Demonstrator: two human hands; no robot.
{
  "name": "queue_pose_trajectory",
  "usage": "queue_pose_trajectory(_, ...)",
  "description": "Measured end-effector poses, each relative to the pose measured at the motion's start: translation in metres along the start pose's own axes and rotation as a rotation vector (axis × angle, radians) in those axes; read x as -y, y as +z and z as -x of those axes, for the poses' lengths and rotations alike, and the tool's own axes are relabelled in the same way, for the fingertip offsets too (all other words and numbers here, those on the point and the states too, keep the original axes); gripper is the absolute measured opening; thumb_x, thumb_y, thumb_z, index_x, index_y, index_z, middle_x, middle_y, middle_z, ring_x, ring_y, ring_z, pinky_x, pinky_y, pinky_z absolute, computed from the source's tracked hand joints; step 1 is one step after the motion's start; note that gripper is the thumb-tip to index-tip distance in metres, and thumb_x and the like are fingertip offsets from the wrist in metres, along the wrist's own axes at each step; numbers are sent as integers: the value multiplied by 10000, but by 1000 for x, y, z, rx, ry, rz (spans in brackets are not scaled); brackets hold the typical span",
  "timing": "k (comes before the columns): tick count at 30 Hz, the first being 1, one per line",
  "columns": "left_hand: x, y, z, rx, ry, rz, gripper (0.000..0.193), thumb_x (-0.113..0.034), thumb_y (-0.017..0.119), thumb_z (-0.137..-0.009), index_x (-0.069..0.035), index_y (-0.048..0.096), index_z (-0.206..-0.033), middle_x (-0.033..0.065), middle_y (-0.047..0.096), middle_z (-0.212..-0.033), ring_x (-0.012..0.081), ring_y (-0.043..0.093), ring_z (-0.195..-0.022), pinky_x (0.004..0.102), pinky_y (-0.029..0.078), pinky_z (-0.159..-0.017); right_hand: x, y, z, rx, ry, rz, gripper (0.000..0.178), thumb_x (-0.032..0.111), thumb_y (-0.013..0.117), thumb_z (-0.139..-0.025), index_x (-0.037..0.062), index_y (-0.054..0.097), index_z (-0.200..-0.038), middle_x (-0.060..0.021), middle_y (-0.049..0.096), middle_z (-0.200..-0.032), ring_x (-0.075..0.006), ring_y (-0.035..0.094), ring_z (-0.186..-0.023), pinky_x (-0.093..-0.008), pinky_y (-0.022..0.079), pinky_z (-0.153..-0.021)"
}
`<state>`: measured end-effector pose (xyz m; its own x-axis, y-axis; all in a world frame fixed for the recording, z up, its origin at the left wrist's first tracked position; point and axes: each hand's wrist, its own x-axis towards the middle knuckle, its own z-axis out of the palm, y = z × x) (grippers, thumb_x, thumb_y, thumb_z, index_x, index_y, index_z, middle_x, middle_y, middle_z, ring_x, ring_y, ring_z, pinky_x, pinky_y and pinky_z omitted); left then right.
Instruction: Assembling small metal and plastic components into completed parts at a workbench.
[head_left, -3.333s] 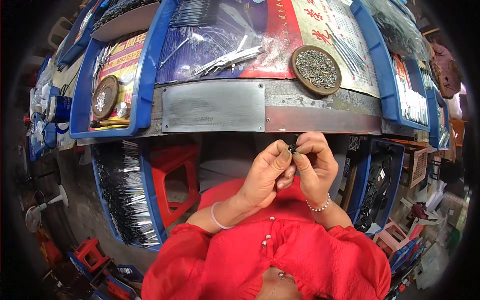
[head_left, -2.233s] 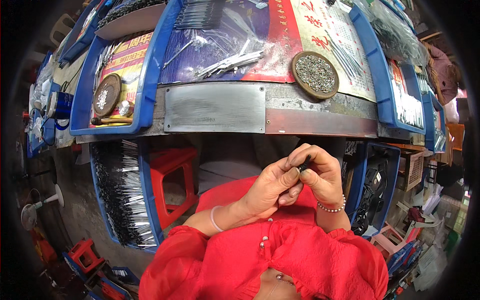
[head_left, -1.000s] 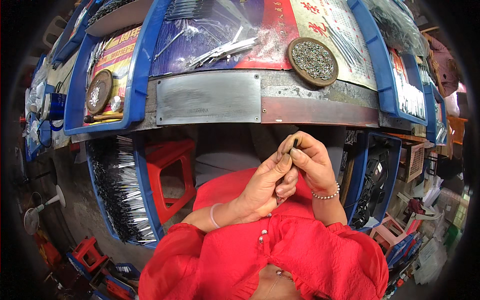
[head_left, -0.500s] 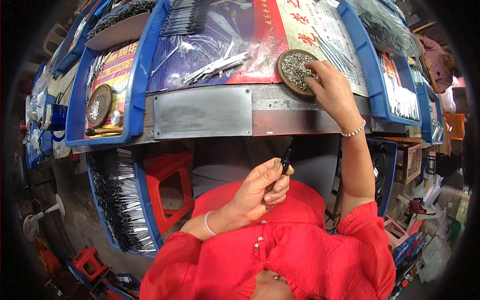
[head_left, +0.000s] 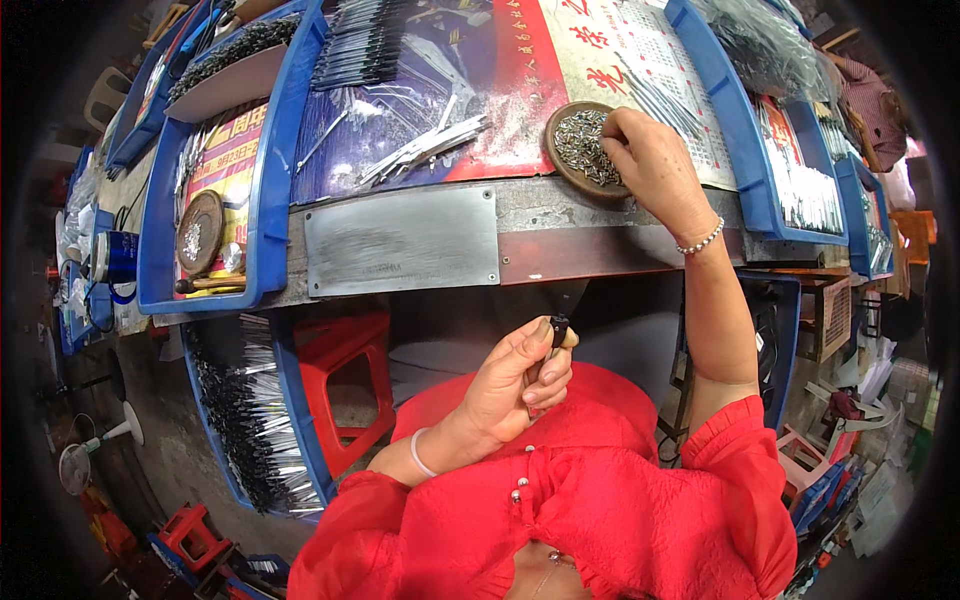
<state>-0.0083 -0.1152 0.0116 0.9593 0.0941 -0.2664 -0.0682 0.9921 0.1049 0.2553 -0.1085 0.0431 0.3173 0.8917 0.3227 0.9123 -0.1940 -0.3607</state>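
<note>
My left hand [head_left: 520,375] is closed in front of my red top, below the table edge. Between its thumb and fingers stands a small slender black part [head_left: 560,328], most of it hidden by the fingers. My right hand [head_left: 655,168] reaches over a round brown bowl [head_left: 552,150] on the table. The bowl holds many tiny metal pieces [head_left: 580,140]. Its bent thumb and fingers dip among the pieces at the bowl's right side; what they pinch, if anything, is too small to make out.
A metal plate [head_left: 400,240] is fixed at the table's front edge. Thin white sticks [head_left: 430,150] and black-ended rods [head_left: 360,45] lie behind it. Blue trays [head_left: 270,190] stand left and right. A red stool [head_left: 345,390] and a tray of rods [head_left: 265,420] are below left.
The black part in my left hand has tilted, showing less of its thin tip. My right fingers have bent closer together over the bowl. The view has shifted slightly.
</note>
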Motion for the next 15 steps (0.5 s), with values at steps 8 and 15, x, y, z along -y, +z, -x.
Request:
queue_pose_trajectory(8,2,3,1,13,3,-15,259,-276,525,-881,-37,548,-979,-16,432,-601,38,321,-406,181,257,-384,-5,-4,-3,5,168,-284,125,93,583,-735,-24,576,-780,-166,607,-716,-291,603,-687,-334,464,-644)
queue_pose_trajectory(15,3,5,3,15,7,-27,262,-272,521,-884,-31,549,-986,-13,435,-590,38,329,-405,184,263,-383,-8,-8,-1,55,210,-408,61,32,589,-757,-21,577,-785,-54,619,-741,-88,548,-670,-231,443,-630)
